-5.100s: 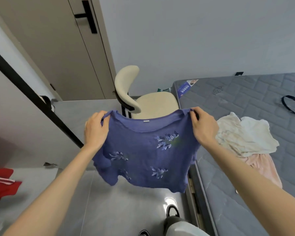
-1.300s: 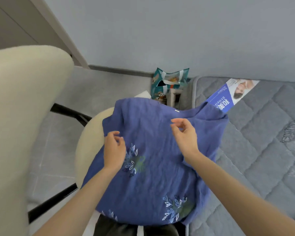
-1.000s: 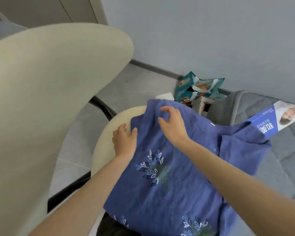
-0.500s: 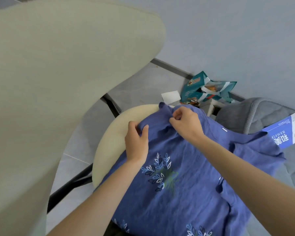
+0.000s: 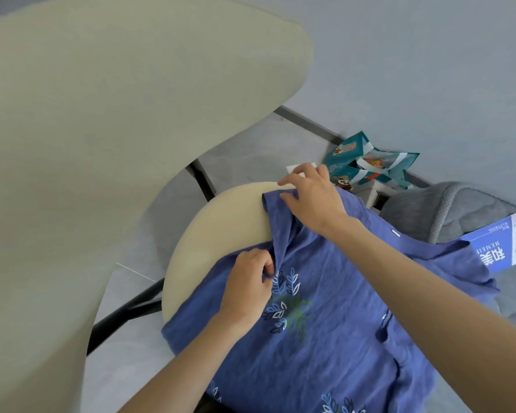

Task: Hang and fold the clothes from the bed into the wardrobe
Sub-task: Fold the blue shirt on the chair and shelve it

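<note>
A blue top (image 5: 334,332) with white leaf embroidery lies spread over the cream seat of a chair (image 5: 221,231), its right side draping onto the bed. My left hand (image 5: 248,290) pinches a fold of the cloth beside the upper leaf pattern. My right hand (image 5: 313,198) lies over the top's left sleeve at the far edge of the seat, thumb and fingers pinching the sleeve's edge.
The chair's big cream backrest (image 5: 108,144) fills the left of the view, close to my head. A grey quilted mattress (image 5: 447,210) with a blue printed label (image 5: 501,248) is at the right. A teal bag (image 5: 367,168) sits on the grey floor by the wall.
The top went from held up in the air to spread on the chair seat. In the last half second my right hand drew the sleeve outward to the seat's far edge.
</note>
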`<state>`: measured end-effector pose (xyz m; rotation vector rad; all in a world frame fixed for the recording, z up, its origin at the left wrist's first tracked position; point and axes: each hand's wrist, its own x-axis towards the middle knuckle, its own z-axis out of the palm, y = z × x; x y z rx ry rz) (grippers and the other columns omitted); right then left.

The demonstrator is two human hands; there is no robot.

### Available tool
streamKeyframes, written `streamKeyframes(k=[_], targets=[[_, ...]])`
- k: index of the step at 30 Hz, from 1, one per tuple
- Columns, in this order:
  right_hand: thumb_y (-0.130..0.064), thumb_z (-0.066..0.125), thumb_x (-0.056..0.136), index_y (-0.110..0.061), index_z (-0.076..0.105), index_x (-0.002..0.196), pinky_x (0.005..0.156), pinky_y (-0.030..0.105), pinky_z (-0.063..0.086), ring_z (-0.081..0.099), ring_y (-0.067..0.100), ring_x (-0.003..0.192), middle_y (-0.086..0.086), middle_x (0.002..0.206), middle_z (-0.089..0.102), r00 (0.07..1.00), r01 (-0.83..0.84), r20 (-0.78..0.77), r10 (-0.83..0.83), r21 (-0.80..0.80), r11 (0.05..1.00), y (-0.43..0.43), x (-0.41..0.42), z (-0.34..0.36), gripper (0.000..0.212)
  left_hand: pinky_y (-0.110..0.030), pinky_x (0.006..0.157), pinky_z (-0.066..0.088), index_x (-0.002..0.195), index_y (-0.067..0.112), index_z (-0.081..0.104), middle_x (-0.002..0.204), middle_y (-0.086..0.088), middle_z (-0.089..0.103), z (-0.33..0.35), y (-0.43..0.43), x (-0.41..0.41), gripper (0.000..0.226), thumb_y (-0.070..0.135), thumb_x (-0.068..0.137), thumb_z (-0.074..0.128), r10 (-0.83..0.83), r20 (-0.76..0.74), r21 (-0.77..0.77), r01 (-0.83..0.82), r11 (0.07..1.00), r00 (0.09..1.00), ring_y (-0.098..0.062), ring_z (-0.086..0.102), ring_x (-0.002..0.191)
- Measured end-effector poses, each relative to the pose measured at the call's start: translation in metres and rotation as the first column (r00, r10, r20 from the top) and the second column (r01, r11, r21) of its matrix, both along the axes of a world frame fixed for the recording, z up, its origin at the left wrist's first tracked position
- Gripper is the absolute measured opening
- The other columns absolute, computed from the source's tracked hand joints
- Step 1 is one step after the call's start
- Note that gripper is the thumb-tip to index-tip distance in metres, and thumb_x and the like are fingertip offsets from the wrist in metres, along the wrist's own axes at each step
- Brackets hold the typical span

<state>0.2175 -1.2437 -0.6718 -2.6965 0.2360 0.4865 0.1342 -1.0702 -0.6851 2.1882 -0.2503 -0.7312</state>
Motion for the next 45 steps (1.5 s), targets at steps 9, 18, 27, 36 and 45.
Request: streamKeyframes(k=[9,18,27,36,45], targets=[[-0.019,0.059,0.090,-0.012,0.065,0.103,0.074,0.036,0.045,0.053,0.030,0.103,0.010,0.114,0.053,0.989,-0.047,-0.140,0.048,0.011,0.999,-0.001,0.005,-0.014,0.016,-0.020,0.056,0.044,0.072,0.019,0.053,0.067,0.006,0.060,-0.004,0.005,0.003,0.022,0.007,0.084,0.068,0.118,-0.051,-0.043,-0.120,0.992,0.992,-0.012,0.056,0.063],[-0.007,0.059,0.088,-0.012,0.058,0.094,0.074,0.018,0.045,0.057,0.011,0.081,0.001,0.087,0.063,0.867,0.402,-0.036,-0.497,0.641,0.654,0.011,0.034,0.033,0.008,-0.011,0.060,0.041,0.073,0.016,0.053,0.071,0.008,0.058,0.016,0.014,0.040,0.023,0.000,0.083,0.067,0.586,0.137,-0.154,-0.567,0.809,0.799,-0.006,0.056,0.069],[0.006,0.060,0.082,-0.015,0.058,0.081,0.087,-0.001,0.029,0.046,0.021,0.125,0.006,0.120,0.054,0.884,0.414,-0.002,-0.467,0.466,0.782,-0.041,-0.050,0.013,0.021,-0.018,0.069,0.043,0.082,0.029,0.053,0.081,0.016,0.057,0.012,-0.003,-0.003,0.042,-0.012,0.074,0.060,0.177,0.129,-0.071,-0.169,0.983,0.976,-0.008,0.053,0.080],[-0.003,0.051,0.091,-0.019,0.065,0.117,0.106,0.046,0.034,0.022,0.030,0.143,0.008,0.158,0.020,0.959,0.266,0.078,-0.272,0.073,0.961,-0.077,-0.143,0.004,0.035,-0.035,0.097,0.034,0.124,0.026,0.057,0.140,0.014,0.045,0.017,-0.046,-0.021,0.039,0.018,0.086,0.063,-0.201,0.287,0.148,0.164,0.975,0.937,-0.015,0.036,0.122],[-0.010,0.046,0.092,-0.023,0.049,0.139,0.119,0.042,0.008,0.027,0.021,0.140,0.001,0.153,0.032,0.964,0.263,-0.047,-0.262,0.006,0.965,-0.099,-0.160,0.018,0.048,-0.038,0.088,0.040,0.139,0.015,0.042,0.143,-0.001,0.044,0.025,-0.096,0.015,0.047,0.000,0.095,0.040,-0.350,0.181,0.331,0.278,0.902,0.919,-0.028,0.045,0.120]])
